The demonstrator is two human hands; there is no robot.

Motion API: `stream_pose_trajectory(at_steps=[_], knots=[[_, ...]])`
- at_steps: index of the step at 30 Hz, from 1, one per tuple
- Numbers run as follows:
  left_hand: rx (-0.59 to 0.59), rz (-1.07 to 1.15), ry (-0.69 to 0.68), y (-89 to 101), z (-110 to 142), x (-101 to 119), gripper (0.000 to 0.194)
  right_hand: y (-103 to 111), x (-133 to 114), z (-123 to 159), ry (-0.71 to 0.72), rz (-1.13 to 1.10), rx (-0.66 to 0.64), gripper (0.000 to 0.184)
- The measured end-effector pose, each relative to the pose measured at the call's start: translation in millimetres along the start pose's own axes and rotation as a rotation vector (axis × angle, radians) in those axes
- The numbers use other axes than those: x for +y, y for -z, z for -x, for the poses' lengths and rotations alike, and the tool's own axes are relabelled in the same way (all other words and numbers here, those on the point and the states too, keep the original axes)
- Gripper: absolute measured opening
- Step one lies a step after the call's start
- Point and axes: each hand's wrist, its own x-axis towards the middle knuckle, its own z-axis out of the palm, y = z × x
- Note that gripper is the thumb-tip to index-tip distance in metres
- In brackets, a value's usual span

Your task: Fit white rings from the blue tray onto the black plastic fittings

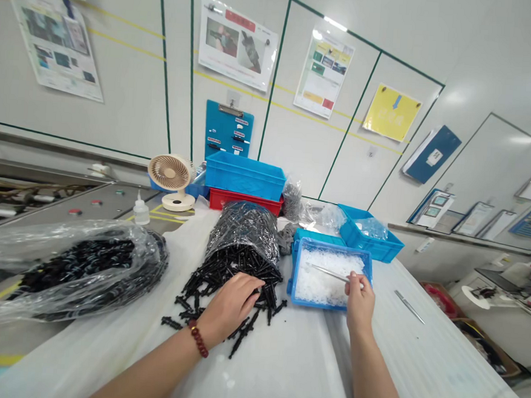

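a big white-topped work table is filling most of the view, with a blue crate sitting on a red crate around 12 o'clock and a bulging clear bag of black parts lying at 9 o'clock. a second clear bag is spilling a heap of black plastic fittings down the table, and a blue tray of white bits is sitting at the heap's 3 o'clock. those fittings are looking light and stiff, maybe a bit slick, so i'd pinch one by its shaft. the hands are staying apart: the left hand is resting on the heap, fingers curled over the parts, though i can't tell if it's gripping any. the right hand is pinching slim steel tweezers over the tray.
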Motion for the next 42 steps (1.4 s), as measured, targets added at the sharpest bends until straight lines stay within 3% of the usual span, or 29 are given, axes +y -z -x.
stream_pose_trajectory(at_steps=[5, 17, 24, 29, 32, 36, 42], knots=[[-0.004, 0.002, -0.008, -0.7, -0.1, -0.8, 0.02, 8.3, -3.6, -3.5, -0.037, -0.052, 0.115, 0.042], [-0.017, 0.022, 0.006, -2.0, 0.9, -2.8, 0.02, 13.9, -2.9, 0.5, 0.106, 0.141, 0.118, 0.04], [-0.022, 0.029, 0.011, -1.2, 1.0, -0.8, 0.019, 11.1, -1.1, 0.3, 0.117, 0.154, 0.082, 0.04], [-0.03, 0.033, 0.013, -1.4, 1.2, -1.8, 0.019, 2.7, 2.7, -0.2, 0.095, 0.19, -0.041, 0.044], [-0.031, 0.033, 0.014, -1.7, 1.5, -2.6, 0.02, -0.3, 4.6, -1.9, 0.011, 0.127, -0.075, 0.044], [-0.022, 0.036, 0.025, -1.8, 1.6, -2.0, 0.019, -0.2, 6.7, -4.8, -0.103, -0.054, -0.024, 0.042], [-0.019, 0.058, 0.028, -2.9, 1.6, -1.3, 0.02, 1.2, 5.2, -6.3, -0.105, -0.196, -0.014, 0.041]])
